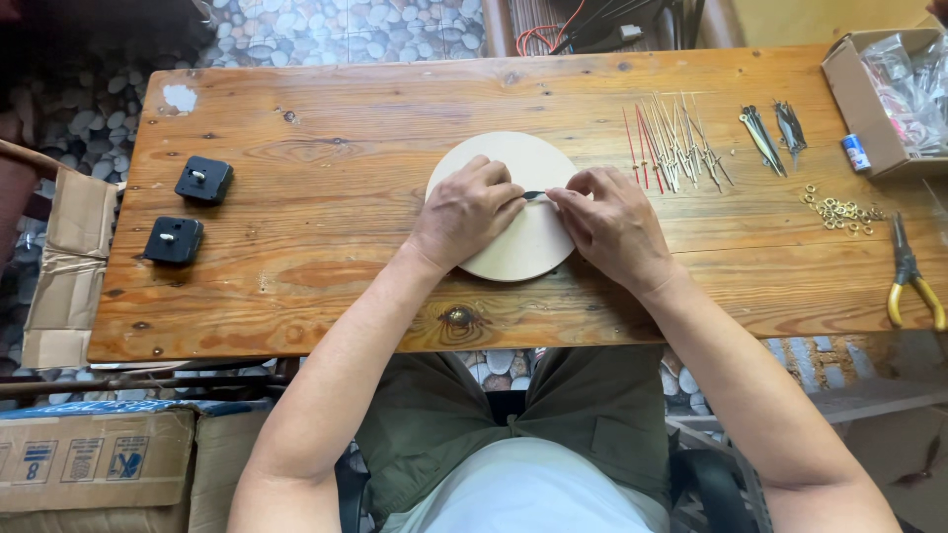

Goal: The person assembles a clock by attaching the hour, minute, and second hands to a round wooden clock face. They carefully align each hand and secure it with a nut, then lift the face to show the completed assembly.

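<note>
A pale round wooden disc (513, 158) lies flat on the wooden table (336, 247). My left hand (464, 212) rests on the disc's left half, fingers curled, pinching one end of a small dark thin piece (534, 195) at the disc's middle. From the right, my right hand (612, 222) meets it, its fingertips closed on the same piece. The hands hide most of the disc's centre.
Two black square mechanism boxes (204, 181) (174, 240) sit at the table's left. Rows of thin metal and red hands (671, 143), darker hands (765, 128), brass washers (839, 210), yellow-handled pliers (908, 276) and an open cardboard box (869, 99) lie right. Cartons (94, 464) stand on the floor at left.
</note>
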